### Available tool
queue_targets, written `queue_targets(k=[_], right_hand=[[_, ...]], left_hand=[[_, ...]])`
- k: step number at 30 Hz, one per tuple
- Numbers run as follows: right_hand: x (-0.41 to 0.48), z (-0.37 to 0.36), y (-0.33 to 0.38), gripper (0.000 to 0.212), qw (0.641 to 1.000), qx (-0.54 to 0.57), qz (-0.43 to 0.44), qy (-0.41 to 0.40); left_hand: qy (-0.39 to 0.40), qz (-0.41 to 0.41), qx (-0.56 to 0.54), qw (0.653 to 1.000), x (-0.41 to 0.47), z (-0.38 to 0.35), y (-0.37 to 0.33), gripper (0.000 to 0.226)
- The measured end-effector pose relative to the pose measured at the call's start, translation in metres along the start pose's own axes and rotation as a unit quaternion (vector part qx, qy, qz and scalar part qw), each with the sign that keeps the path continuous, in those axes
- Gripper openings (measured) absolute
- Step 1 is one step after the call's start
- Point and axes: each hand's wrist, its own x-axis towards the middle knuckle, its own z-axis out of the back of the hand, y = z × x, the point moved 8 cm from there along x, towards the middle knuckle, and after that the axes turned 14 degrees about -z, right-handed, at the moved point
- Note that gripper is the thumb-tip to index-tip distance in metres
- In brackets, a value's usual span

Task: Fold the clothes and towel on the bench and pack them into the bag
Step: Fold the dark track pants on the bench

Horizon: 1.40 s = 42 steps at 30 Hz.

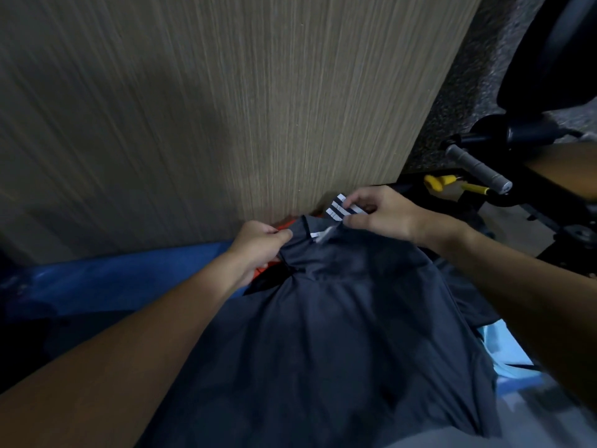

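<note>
A tall wood-grain panel (226,108) fills the view from 9 round to 12 o'clock. Speckled floor (468,76) shows past its edge at 1 o'clock. At 2 to 3 o'clock there is black gym equipment with a grey handle (478,169) and a yellow knob (437,182).

Right at the foot of the panel, the person has a dark garment (339,318) by its far edge. The left hand (258,244) pinches the plain corner, thumb against curled fingers. The right hand (378,215) is just beside it toward 1 o'clock, with its fingers closed on the part bearing white stripes (337,210). So both hands are clamped on cloth, near each other, at the 12 o'clock end.

From that grip the garment's long axis runs straight back to 6 o'clock, spreading wide over the person's lap or the seat; I cannot tell which. Its bulk lies below and behind both hands, a little nearer the right arm.

I would judge that a fold calls for the hands to part along the far edge, or to carry that edge toward 6 o'clock over the body of the cloth.

A bit of orange fabric (262,270) peeks out under the left wrist. A blue surface (113,276) stretches away to 9 o'clock, and pale blue cloth (504,347) shows at 4 o'clock. Which of these is the bag, I cannot say.
</note>
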Motion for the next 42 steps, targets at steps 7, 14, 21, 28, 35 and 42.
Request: queue_targets(k=[7, 14, 21, 28, 35, 42], right_hand=[[0.005, 0.013, 0.005, 0.029, 0.982, -0.152, -0.004, -0.114], [0.011, 0.01, -0.014, 0.05, 0.996, 0.009, -0.066, -0.056], [-0.025, -0.014, 0.006, 0.065, 0.941, -0.323, 0.097, 0.033], [-0.02, -0.005, 0.006, 0.006, 0.947, -0.287, 0.128, -0.071], [0.001, 0.025, -0.02, 0.022, 0.989, -0.013, -0.085, -0.117], [0.013, 0.018, -0.013, 0.032, 0.986, -0.055, -0.115, -0.107]], left_hand=[[-0.011, 0.0, -0.011, 1.0, -0.002, 0.005, -0.001, 0.02], [0.004, 0.018, -0.022, 1.0, 0.0, 0.001, 0.004, 0.011], [0.012, 0.025, -0.009, 1.0, 0.005, -0.002, 0.012, 0.018], [-0.001, 0.035, -0.026, 0.999, 0.006, 0.001, 0.013, 0.016], [-0.023, 0.041, -0.062, 0.997, 0.01, 0.001, 0.017, 0.004], [-0.037, 0.053, -0.121, 0.991, 0.013, -0.001, 0.017, 0.022]])
